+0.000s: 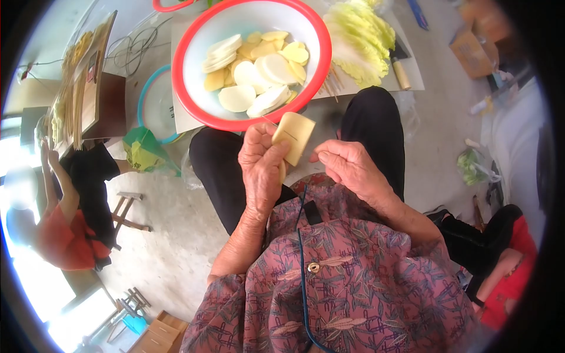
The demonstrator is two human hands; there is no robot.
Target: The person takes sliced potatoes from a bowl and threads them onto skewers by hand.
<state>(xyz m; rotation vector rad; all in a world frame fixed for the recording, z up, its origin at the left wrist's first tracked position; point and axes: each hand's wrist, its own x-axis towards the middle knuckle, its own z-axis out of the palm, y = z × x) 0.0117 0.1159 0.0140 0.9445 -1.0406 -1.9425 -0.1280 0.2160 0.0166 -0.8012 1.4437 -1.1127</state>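
Observation:
My left hand (262,165) is closed around a folded pale-yellow sheet (298,130) that looks like tofu skin. A short dark line, like a thin skewer showing through, runs across its face. My right hand (356,167) is pinched just right of the sheet, slightly apart from it; whatever its fingertips hold is too small to make out. Beyond my hands stands a white basin with a red rim (328,56), holding yellow potato-like slices (268,48) and white slices (238,98).
Leafy cabbage (362,44) and a knife with a wooden handle (401,75) lie right of the basin, near thin sticks (334,78). A person in orange (62,235) is at left by a wooden board (93,88); another in red (521,265) is at right. A stool (126,212) stands at left.

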